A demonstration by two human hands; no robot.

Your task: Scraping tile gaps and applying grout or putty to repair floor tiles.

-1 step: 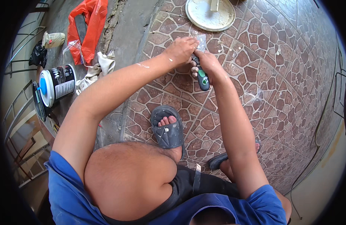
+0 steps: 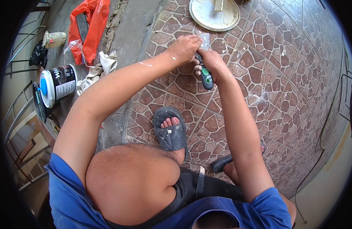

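Head view: clock positions are taken from its middle. A putty knife (image 2: 207, 81) is noted at about 1 o'clock, held between both hands above the tiled floor (image 2: 275, 118), its blade pointed toward 12 and its dark handle, marked with green, toward 6. The handle is gripped by the right hand (image 2: 213, 63); the fingers are curled around it from beneath, with pale-smeared fingertips seen at its 9 o'clock side, and the thumb is laid along the neck. The blade is met on its 9 o'clock side by the left hand (image 2: 184, 46), whose fingers are pressed together and bent; whether the blade is pinched by them cannot be told, as the thumb is hidden. White spots are observed on the left forearm (image 2: 139, 68).

Between 12 and 1, near the blade but apart from it, a round pan (image 2: 206, 26) smeared with cream-coloured paste is found, with a flat strip (image 2: 218, 5) rested on it. At 10, a crumpled pale cloth (image 2: 107, 64) is recorded, with a red plastic bag (image 2: 95, 40) beyond it, toward 11. Between 9 and 10, a black-and-white bucket (image 2: 64, 84) is seen, tipped onto its side. Near the middle, a dark sandal (image 2: 172, 138) is worn, likewise spotted with white.
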